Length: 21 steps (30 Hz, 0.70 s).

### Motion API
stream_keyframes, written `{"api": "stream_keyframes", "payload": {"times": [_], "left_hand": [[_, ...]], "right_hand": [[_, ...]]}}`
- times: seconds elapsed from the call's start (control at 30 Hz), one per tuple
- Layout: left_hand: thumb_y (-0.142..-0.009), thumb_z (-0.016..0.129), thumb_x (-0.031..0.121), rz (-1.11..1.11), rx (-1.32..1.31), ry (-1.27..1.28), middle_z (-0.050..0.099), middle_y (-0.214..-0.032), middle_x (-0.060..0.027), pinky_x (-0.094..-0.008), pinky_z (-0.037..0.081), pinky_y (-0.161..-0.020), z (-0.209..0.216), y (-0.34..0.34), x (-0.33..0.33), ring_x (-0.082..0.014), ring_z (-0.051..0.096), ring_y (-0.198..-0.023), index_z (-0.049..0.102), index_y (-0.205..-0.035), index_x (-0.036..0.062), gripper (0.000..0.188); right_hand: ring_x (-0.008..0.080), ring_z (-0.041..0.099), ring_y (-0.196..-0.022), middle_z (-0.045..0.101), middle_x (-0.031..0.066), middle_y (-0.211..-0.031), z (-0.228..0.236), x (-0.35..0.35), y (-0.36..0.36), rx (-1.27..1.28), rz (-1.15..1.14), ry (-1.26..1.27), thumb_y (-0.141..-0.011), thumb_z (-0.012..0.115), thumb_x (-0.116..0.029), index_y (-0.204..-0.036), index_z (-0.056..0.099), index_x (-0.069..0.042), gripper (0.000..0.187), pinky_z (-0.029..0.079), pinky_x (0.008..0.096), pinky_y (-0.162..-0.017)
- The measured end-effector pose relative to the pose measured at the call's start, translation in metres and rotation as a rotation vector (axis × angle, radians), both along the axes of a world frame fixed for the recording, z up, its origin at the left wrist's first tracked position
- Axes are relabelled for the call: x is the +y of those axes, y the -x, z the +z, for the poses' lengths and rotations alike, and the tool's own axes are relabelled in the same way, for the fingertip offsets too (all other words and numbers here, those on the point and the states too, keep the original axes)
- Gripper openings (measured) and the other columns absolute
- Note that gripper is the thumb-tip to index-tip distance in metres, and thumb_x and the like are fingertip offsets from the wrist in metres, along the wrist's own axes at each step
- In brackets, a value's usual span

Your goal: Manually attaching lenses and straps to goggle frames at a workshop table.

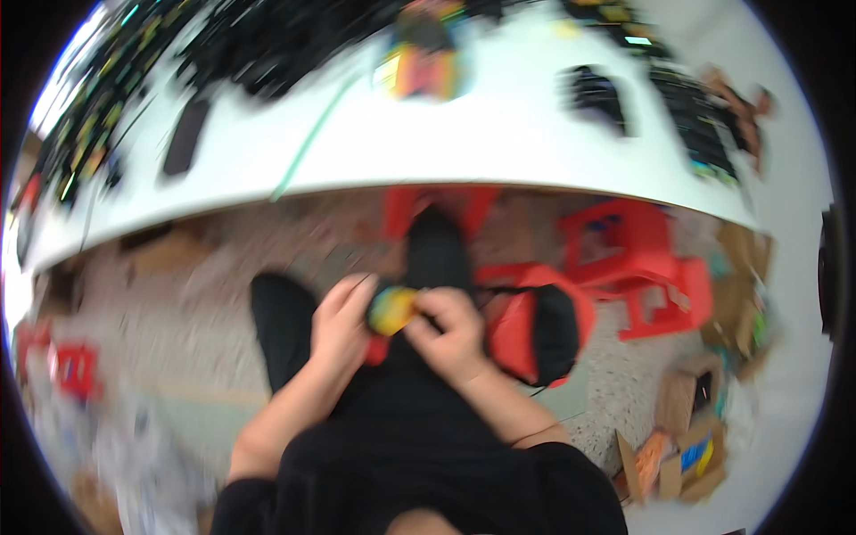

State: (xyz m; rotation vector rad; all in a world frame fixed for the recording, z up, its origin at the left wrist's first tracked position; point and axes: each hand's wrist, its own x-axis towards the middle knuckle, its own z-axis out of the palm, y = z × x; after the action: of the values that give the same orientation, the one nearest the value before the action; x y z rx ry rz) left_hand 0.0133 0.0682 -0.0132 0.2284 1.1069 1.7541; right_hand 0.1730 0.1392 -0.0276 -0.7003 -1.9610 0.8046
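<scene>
Above my lap I hold a small, roundish thing (390,310) coloured yellow, blue-green and dark; blur hides what kind it is. My left hand (337,319) is closed round its left side. At its right edge, the fingers of my right hand (451,335) are bent in a pinch on it. A bit of red (376,349) shows just below, beside my left hand; I cannot make out what it belongs to.
A white table (357,152) stretches ahead, with dark piles, a green strip (314,135) and a colourful object (423,55) on it. Red stools (620,245) stand below at right, near a red and black bag (537,332). Cardboard boxes (691,459) and plastic bags (147,464) lie on the floor.
</scene>
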Motion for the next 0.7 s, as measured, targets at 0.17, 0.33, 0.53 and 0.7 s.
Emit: {"api": "stream_keyframes", "payload": {"times": [0.17,0.33,0.53,0.7], "left_hand": [[-0.104,0.048,0.017,-0.030,0.029,0.004,0.062,-0.102,-0.0053,-0.0290,0.050,-0.086,-0.005,0.009,-0.020,-0.0142,0.061,-0.096,0.057,-0.113,0.0020,0.020],[-0.104,0.047,0.017,0.010,0.423,0.057,0.057,-0.099,-0.0027,-0.0261,0.047,-0.082,0.005,0.001,-0.012,-0.0117,0.057,-0.089,0.055,-0.113,0.0035,0.018],[-0.101,0.049,0.006,0.014,0.912,-0.024,0.061,-0.114,-0.0103,-0.0266,0.044,-0.091,-0.014,0.009,-0.026,-0.0159,0.059,-0.103,0.059,-0.127,-0.0023,0.030],[-0.100,0.049,0.004,-0.100,1.007,-0.030,0.062,-0.109,-0.0089,-0.0253,0.045,-0.089,-0.004,0.008,-0.038,-0.0144,0.059,-0.100,0.054,-0.136,-0.0020,0.037]], "right_hand": [[0.0284,0.065,-0.099,0.067,0.0129,-0.106,-0.013,-0.014,0.009,0.086,0.067,0.142,-0.076,0.078,-0.006,-0.113,0.067,-0.003,0.038,0.051,0.0356,-0.089],[0.0229,0.066,-0.097,0.065,0.0111,-0.108,-0.010,-0.016,0.001,0.131,0.071,0.248,-0.078,0.076,-0.003,-0.116,0.065,-0.002,0.040,0.053,0.0323,-0.087],[0.0200,0.065,-0.095,0.064,0.0104,-0.106,-0.009,-0.008,0.007,0.135,0.047,0.276,-0.078,0.076,-0.002,-0.117,0.064,-0.001,0.040,0.053,0.0296,-0.085],[0.0234,0.065,-0.095,0.064,0.0109,-0.104,-0.016,-0.007,0.006,0.156,0.027,0.238,-0.077,0.075,-0.005,-0.114,0.065,-0.002,0.038,0.053,0.0314,-0.084]]}}
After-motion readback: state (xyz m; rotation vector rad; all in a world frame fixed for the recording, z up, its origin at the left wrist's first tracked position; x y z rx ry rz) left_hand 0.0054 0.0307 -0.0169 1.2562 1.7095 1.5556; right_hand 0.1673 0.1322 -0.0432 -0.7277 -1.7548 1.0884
